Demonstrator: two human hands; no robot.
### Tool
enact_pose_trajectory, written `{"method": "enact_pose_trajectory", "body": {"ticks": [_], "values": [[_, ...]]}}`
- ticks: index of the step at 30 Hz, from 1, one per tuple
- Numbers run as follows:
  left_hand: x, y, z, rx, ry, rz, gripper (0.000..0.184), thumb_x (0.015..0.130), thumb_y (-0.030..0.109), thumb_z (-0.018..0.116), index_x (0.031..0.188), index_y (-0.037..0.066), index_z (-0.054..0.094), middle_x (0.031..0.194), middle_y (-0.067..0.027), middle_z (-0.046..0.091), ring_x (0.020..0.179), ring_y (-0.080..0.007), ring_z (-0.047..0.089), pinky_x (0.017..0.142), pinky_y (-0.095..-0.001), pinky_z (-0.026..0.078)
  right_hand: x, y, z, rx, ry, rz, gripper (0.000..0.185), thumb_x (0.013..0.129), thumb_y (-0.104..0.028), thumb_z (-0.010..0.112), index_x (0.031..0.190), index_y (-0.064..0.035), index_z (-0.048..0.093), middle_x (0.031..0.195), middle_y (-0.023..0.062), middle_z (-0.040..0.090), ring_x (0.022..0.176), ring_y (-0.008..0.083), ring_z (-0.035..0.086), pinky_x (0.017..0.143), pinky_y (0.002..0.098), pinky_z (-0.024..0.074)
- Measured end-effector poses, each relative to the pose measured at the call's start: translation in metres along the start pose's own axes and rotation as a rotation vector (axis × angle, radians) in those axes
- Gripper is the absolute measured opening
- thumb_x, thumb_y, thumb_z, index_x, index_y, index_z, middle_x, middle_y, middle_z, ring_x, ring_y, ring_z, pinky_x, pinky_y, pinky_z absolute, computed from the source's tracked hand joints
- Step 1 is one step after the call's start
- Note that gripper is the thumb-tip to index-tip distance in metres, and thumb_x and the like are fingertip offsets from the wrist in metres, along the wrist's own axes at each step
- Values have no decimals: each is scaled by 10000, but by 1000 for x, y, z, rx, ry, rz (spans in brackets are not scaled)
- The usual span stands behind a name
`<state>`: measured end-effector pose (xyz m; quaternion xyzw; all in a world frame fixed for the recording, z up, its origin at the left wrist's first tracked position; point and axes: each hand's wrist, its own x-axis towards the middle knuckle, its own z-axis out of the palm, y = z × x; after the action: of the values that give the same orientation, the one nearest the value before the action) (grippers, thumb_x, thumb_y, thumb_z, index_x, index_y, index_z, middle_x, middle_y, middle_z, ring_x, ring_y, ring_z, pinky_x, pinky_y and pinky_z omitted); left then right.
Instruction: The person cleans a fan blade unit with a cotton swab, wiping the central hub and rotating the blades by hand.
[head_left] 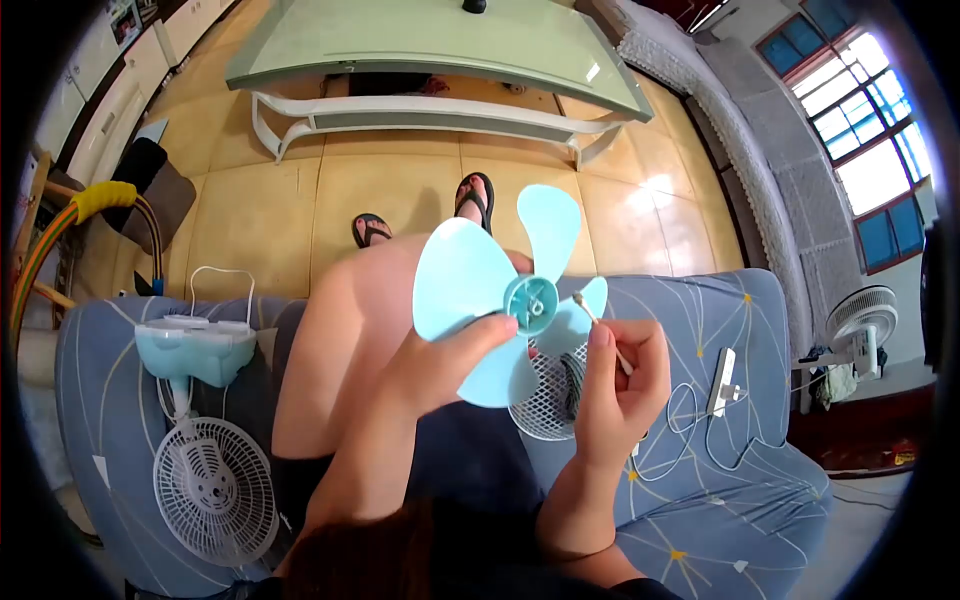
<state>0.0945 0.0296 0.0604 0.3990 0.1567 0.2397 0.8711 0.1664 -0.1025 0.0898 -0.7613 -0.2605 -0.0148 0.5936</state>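
Observation:
My left hand [445, 360] grips a light-blue fan blade [455, 275] over my lap, its thumb beside the round hub [531, 304]. The open back of the hub faces me. In my right hand [630, 385] a cotton swab [589, 309] is pinched between thumb and fingers. One dark-looking tip points toward the hub, apart from it. Below the blade, a white mesh grille [540, 405] lies partly hidden, with a grey cloth-like item [574, 380] in it. To my left rests the fan's blue and white base [195, 350], joined to a round white grille [215, 490].
I sit on a sofa with a grey-blue patterned cover [700, 520]. A power strip [722, 382] and its cable [680, 425] lie to the right. Another white fan [863, 325] stands beyond the sofa. A glass-topped table [440, 45] is ahead.

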Motion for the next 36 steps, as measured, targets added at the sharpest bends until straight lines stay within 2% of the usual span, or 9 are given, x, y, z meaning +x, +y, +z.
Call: {"method": "enact_pose_trajectory", "body": {"ticks": [3,6,8,10,12,19,21,28,36], "values": [[-2,12,5,43,-37,65,591,728,68,642,1281,-82,498,1110,-153,598,984,-233,624,748,-371,556,0,-4,0,22,-1,27,118,953,-25,605,850,-18,549,707,-58,487,595,-24,346,518,154,224],[0,15,2,51,-107,84,705,749,46,613,1378,-45,306,1130,-132,584,978,-197,600,803,-330,521,1,-6,-2,-14,-16,5,124,954,-23,602,844,-18,544,700,-55,490,592,-22,344,520,154,226],[0,12,-3,24,-210,33,1000,824,0,559,1569,86,-104,1223,-91,543,1050,-163,545,912,-304,471,1,-5,-3,-20,-22,8,135,954,-30,609,838,-16,541,697,-53,494,593,-21,355,523,150,234],[2,17,3,67,-107,67,709,755,70,618,1382,-50,308,1091,-123,605,931,-195,608,785,-314,515,0,-2,-2,-8,-31,29,144,953,-32,616,833,-14,538,699,-48,502,594,-21,368,526,145,245],[4,12,5,87,-54,96,632,728,108,644,1305,-110,504,1014,-134,640,857,-207,638,718,-316,535,0,0,0,24,-44,54,151,952,-29,623,829,-11,536,705,-42,514,596,-20,384,531,139,259],[5,1,2,280,-128,103,696,783,94,617,1433,-36,403,1101,-97,613,980,-164,592,791,-298,503,3,7,7,-29,-162,58,104,935,3,630,872,36,554,740,65,665,678,82,668,585,209,515],[3,-11,-4,371,-163,175,660,798,28,586,1428,-22,395,1180,-97,572,1101,-173,540,906,-318,463,3,7,10,-92,-165,55,108,935,1,631,873,36,551,732,67,660,672,74,665,570,206,505],[3,-26,-4,514,-171,223,545,816,-54,537,1352,-21,443,1217,-122,569,1159,-216,540,964,-351,441,4,22,17,-326,-80,-87,132,910,-23,661,845,7,551,659,74,631,546,106,639,500,229,469],[0,-3,2,82,52,-108,470,838,-16,541,1307,3,519,1117,-122,643,935,-216,664,800,-348,554,2,13,8,-128,16,-58,114,921,0,640,857,15,547,644,9,580,578,-3,513,505,165,396]]}}
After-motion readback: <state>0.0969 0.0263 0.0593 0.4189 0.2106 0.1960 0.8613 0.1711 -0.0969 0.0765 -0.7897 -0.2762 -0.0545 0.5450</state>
